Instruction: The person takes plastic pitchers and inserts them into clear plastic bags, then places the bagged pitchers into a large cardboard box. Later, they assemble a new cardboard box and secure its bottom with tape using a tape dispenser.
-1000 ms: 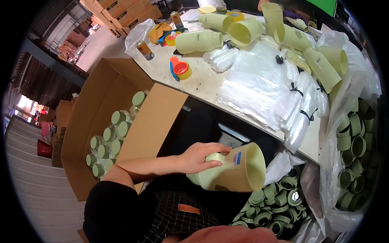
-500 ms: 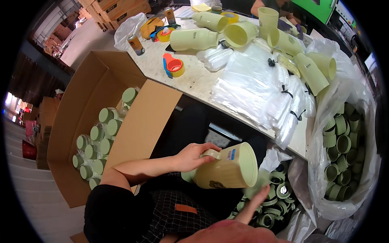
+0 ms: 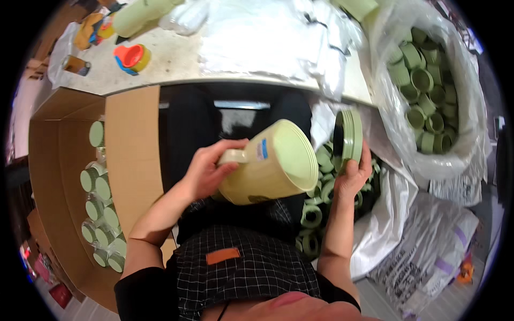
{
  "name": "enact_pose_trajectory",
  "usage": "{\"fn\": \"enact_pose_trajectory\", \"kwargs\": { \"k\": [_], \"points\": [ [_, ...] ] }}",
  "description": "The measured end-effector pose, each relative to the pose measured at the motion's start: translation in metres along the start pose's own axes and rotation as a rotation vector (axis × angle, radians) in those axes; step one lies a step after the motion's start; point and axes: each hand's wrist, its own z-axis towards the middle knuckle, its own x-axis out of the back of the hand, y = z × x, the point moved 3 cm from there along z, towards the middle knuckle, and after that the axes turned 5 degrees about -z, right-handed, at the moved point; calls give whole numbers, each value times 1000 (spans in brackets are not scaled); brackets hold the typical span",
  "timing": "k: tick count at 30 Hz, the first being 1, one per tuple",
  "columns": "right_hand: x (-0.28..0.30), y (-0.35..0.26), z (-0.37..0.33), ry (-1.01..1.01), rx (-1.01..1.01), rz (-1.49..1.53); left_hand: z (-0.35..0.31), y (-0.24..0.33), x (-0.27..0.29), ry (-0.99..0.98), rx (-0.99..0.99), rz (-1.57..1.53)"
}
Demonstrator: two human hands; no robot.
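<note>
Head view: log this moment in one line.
left hand: grips jug by handle | right hand: holds green lid | jug: tilted, mouth uncovered | green lid: apart from jug

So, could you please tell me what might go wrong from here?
The left grip holds the tilted pale-green jug by its handle, and the right grip does not support it, so the jug might twist or slip. The right grip pinches the round green lid at its lower edge, close to the loose green parts; if dropped, it could get mixed among them.
</note>
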Motion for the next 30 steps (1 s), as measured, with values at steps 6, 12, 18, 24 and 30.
{"fn": "enact_pose_trajectory", "kwargs": {
  "k": [6,12,18,24,30],
  "points": [
    [-48,-64,4,-579,522,-271,1,-4,-1,-41,-46,-69],
    [-55,-63,-17,-578,508,-176,-6,-5,11,-31,17,-28],
    [-56,-55,-16,-469,39,-375,-37,26,-39,-210,186,488],
    [-68,-98,-17,-701,483,-535,-13,-8,21,99,-53,216],
    [-74,-87,-4,-588,246,-525,-34,17,-24,10,10,411]
  ]
}}
